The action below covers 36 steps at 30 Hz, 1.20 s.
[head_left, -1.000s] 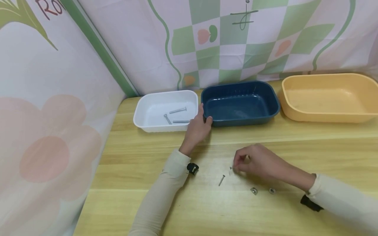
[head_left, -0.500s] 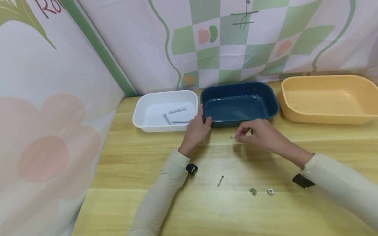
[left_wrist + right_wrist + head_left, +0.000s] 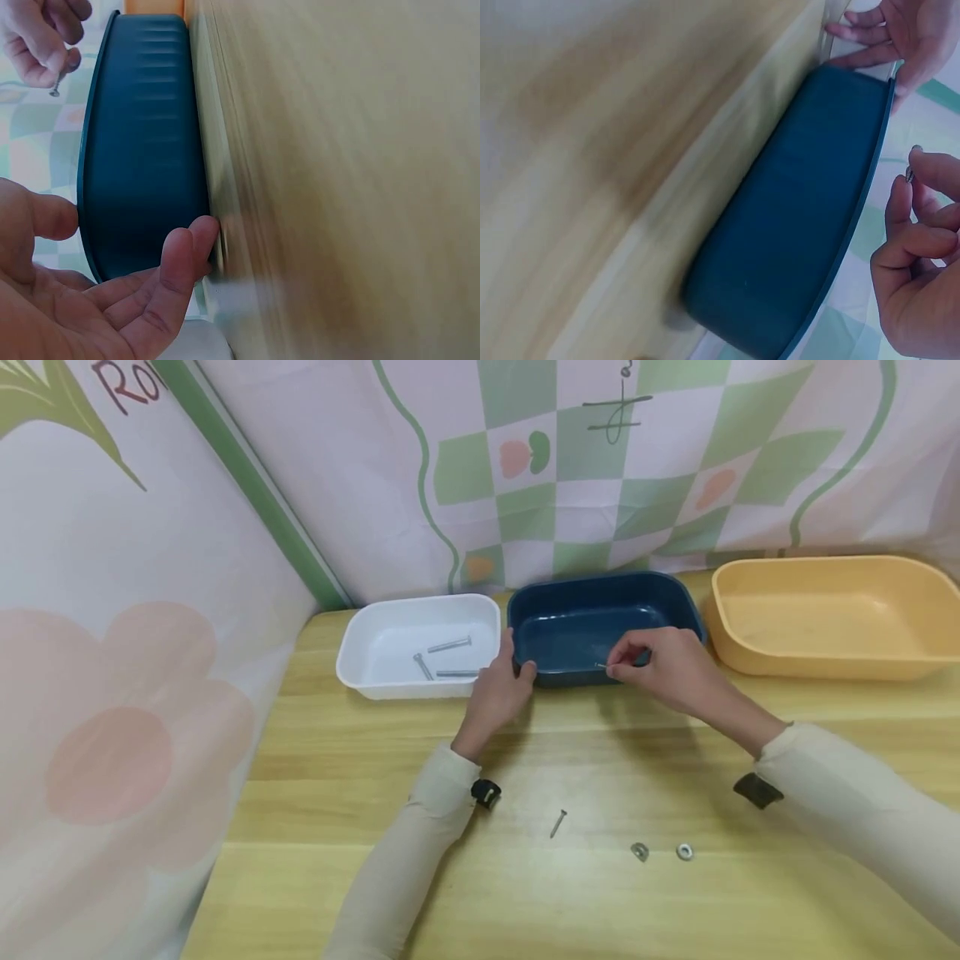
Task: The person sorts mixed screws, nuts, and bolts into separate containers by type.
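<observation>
My right hand pinches a small screw between thumb and fingertips, over the front rim of the dark blue bin. In the right wrist view only a bit of the screw shows at the fingertips. My left hand rests at the blue bin's front left corner, thumb by the rim and fingers spread along the end, as the left wrist view also shows. On the table lie another screw, a half-round metal piece and a ring-shaped nut or washer.
Left of the blue bin stands a white bin with several long bolts in it. A yellow bin is on the right. All three stand along the back of the wooden table, before a patterned cloth.
My right hand has lifted the small screw from the table and carried it away from me to the blue bin's front rim. My left hand has stayed at the bin's corner.
</observation>
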Tool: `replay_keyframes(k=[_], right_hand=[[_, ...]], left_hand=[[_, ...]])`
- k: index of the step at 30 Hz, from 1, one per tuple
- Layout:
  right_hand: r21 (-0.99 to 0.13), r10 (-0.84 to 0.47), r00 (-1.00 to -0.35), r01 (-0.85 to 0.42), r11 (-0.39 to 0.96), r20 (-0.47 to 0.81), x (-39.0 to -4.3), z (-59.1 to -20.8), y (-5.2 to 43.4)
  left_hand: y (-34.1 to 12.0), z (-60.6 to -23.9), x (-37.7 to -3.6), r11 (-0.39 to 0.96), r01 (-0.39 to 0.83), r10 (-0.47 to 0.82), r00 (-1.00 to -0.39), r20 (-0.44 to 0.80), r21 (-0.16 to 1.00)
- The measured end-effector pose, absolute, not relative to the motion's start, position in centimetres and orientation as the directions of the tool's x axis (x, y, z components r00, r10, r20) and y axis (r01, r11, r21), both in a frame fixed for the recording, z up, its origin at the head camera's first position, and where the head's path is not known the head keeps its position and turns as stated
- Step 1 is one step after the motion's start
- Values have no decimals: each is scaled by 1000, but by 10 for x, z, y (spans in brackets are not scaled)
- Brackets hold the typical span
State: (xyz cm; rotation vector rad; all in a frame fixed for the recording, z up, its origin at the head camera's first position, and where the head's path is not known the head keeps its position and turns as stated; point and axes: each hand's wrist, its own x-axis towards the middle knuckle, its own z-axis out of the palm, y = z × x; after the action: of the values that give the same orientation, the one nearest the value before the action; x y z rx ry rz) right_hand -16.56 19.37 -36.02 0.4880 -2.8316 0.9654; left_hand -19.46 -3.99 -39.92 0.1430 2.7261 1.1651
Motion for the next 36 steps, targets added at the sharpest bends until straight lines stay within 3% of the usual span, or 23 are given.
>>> replay_keyframes(k=[36], right_hand=[[-533, -222, -965, -262, 804, 139, -190, -364, 197]], left_hand=[[-41, -400, -194, 679, 32, 158, -982, -104, 734]])
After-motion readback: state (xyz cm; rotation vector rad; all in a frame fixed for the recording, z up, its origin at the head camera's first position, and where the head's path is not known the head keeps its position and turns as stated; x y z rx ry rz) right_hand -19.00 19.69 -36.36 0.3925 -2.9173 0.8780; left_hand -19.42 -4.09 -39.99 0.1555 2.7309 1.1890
